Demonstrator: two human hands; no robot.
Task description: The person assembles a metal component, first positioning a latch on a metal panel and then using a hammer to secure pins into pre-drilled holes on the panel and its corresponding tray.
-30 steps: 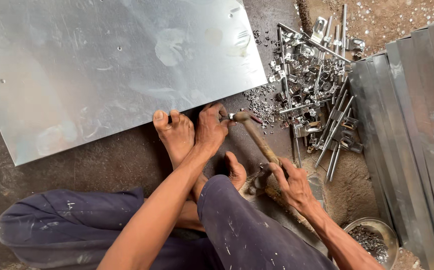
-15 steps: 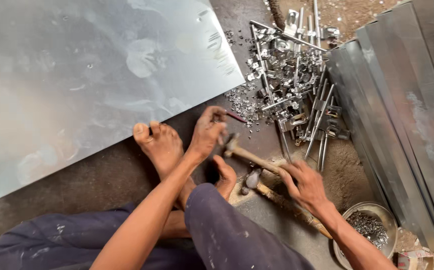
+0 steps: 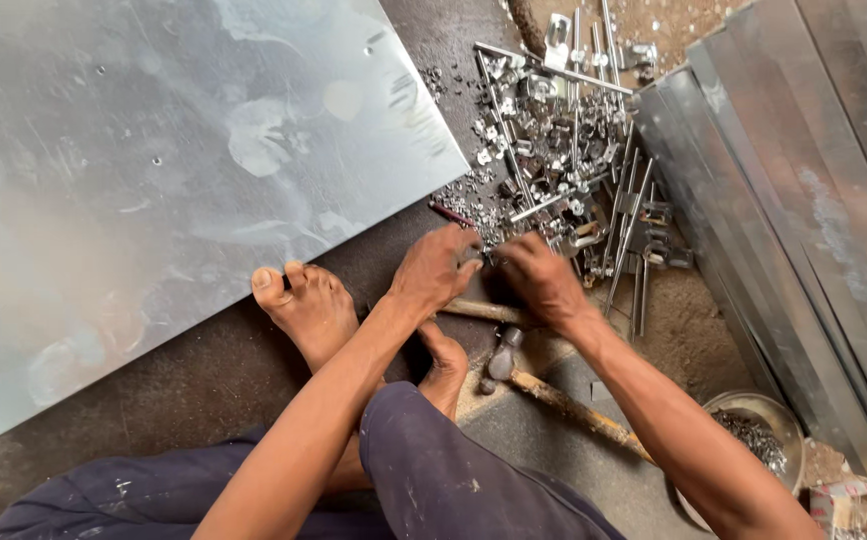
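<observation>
Nearest us, our dark trousers [image 3: 454, 480] and both forearms reach out over the floor [image 3: 154, 390]. A hammer [image 3: 544, 385] lies on the floor just under our right arm, wooden handle running back toward the metal bowl [image 3: 754, 430] of small fasteners at lower right, probably dropped within easy reach. A second wooden handle [image 3: 484, 311] lies crosswise just behind our hands. Our bare feet [image 3: 314, 310] rest flat beside the sheet, likely to steady our squat.

Our left hand [image 3: 434, 270] and right hand [image 3: 544, 280] meet at the near edge of the pile of small metal parts [image 3: 554, 150], fingers curled down and pinched narrow. Whether either grip holds a piece we cannot tell; the fingertips are hidden.

Left, the large metal sheet [image 3: 174, 170] lies flat, its near corner just beside our left hand. Right, long metal strips [image 3: 804, 200] lie stacked, close against the pile. Open room is tight: only the dark floor strip between sheet and strips.
</observation>
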